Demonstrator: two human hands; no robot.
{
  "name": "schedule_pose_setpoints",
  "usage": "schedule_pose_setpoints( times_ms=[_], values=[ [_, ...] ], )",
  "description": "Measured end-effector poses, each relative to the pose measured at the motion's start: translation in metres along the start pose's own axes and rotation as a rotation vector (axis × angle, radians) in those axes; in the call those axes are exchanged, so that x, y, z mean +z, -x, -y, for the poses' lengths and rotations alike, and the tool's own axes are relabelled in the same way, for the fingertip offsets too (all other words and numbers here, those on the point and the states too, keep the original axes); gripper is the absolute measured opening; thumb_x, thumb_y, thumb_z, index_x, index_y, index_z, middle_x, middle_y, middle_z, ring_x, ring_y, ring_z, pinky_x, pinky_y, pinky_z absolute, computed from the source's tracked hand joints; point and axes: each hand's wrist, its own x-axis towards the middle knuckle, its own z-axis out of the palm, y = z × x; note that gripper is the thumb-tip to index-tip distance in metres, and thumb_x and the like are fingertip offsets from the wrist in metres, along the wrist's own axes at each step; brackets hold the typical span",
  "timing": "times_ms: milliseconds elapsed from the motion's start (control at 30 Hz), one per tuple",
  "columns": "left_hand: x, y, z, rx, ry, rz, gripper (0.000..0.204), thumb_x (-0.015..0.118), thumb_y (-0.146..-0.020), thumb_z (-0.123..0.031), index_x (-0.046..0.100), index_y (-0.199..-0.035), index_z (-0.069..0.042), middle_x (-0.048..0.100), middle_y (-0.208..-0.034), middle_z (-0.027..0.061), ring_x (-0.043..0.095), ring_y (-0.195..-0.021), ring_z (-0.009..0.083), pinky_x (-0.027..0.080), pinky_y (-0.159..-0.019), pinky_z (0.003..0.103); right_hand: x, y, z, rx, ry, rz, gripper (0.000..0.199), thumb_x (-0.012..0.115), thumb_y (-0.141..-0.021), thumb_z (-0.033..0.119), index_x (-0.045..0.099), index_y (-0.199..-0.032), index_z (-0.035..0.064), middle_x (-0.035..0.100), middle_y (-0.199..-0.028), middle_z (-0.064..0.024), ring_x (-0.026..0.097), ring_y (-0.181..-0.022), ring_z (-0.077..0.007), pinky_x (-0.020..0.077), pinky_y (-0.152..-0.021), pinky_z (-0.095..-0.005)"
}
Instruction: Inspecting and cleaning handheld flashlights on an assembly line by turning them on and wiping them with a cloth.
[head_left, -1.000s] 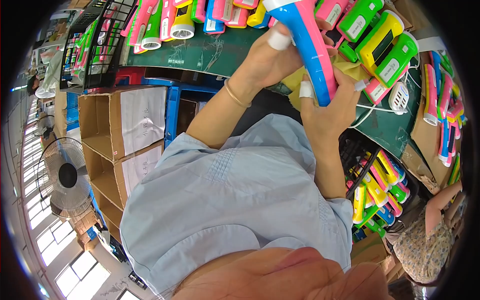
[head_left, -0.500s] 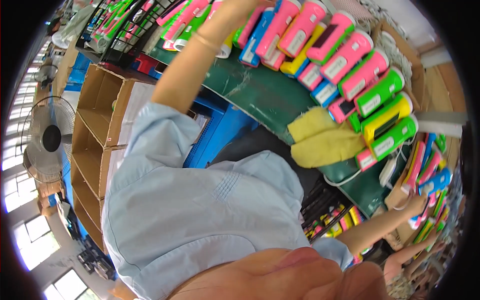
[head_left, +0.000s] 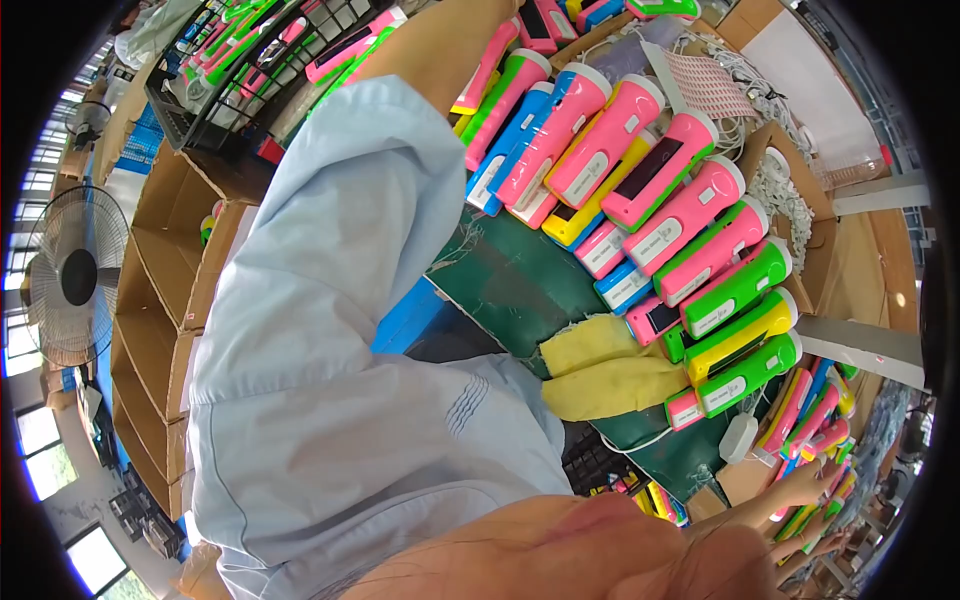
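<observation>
Green matting covers the bench (head_left: pixel 510 275) below us, in a workshop crowded with plastic torches. Our left arm, in a light blue sleeve (head_left: pixel 340 260), stretches up and away toward the top edge of the view, and the forearm passes out of view there beside the upper torches; our left hand is out of the picture. Our right hand is out of the picture as well, so we cannot tell what either one grips.

Nearest to the reaching arm lies the pile of torches (head_left: pixel 650 200), set side by side in slanting rows on the bench: pink ones with white caps, blue ones beneath them, and green and yellow ones at the lower right end. Just below the pile, two yellow cloths (head_left: pixel 610 375) lie folded on the matting, touching the lowest torches. A white cable (head_left: pixel 640 440) runs past them along the bench edge.

Further out, a black wire basket (head_left: pixel 250 70) at the upper left holds more pink and green torches. Open cardboard boxes (head_left: pixel 160 300) stand stacked at the left, with a standing fan (head_left: pixel 75 280) beside them near the windows. At the lower right, another person's hand (head_left: pixel 805 485) rests among more torches.
</observation>
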Motion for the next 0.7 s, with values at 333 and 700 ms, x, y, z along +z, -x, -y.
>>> schedule_pose_setpoints(
  times_ms=[333, 700],
  values=[
    [-0.044, 0.013, -0.146, 1.085, 0.204, 0.157, 0.061, 0.068, -0.068, -0.012, 0.045, -0.125, -0.008, 0.054, -0.089, 0.0134, 0.054, -0.081, 0.0325, 0.045, -0.072, 0.039, -0.047, 0.096, 0.154, 0.391, -1.183, 0.636, 0.045, 0.045, -0.089, 0.034, 0.053, -0.114, -0.0027, 0.041, -0.067, 0.0028, 0.040, -0.054, -0.0074, 0.0315, -0.048, -0.0182],
    [-0.074, 0.129, -0.154, 1.086, 0.194, 0.511, 0.049, 0.060, -0.065, -0.003, 0.050, -0.113, -0.002, 0.053, -0.093, 0.0136, 0.053, -0.086, 0.0304, 0.043, -0.075, 0.038, -0.031, 0.172, 0.232, -0.649, -1.322, 0.606, 0.051, 0.062, -0.069, -0.004, 0.045, -0.117, 0.0011, 0.048, -0.119, -0.0145, 0.049, -0.108, -0.0215, 0.0395, -0.091, -0.0316]
  ],
)
